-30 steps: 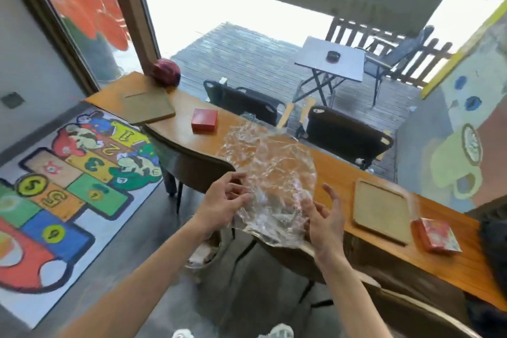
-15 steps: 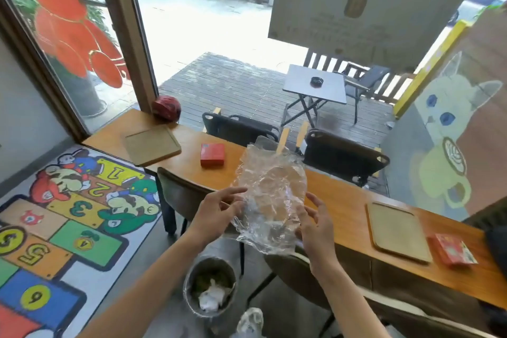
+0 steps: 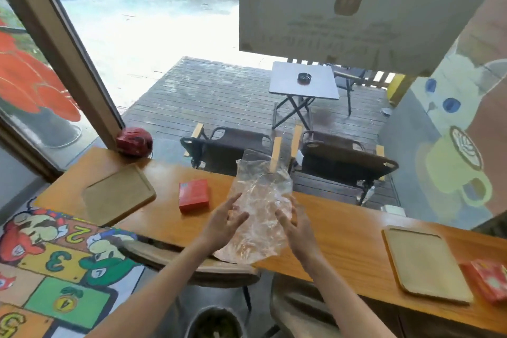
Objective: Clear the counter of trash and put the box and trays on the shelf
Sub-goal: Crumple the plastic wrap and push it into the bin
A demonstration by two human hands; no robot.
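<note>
A crumpled clear plastic bag (image 3: 260, 200) is held upright over the wooden counter (image 3: 343, 239) between my two hands. My left hand (image 3: 223, 223) grips its left side with fingers spread, and my right hand (image 3: 295, 223) grips its right side. On the counter lie a red box (image 3: 193, 195) left of the bag, a tan tray (image 3: 118, 196) at far left, a second tan tray (image 3: 424, 263) at right, and a red packet (image 3: 489, 280) at the right edge.
A metal trash bin (image 3: 216, 322) with rubbish inside stands on the floor below my arms. Chairs (image 3: 192, 261) are tucked under the counter's near side. A red round object (image 3: 134, 141) sits at the counter's far left corner by the window frame.
The view has tilted up and closer to the counter. My hands have drawn closer together on the bag, which has narrowed and now hangs over the counter edge.
</note>
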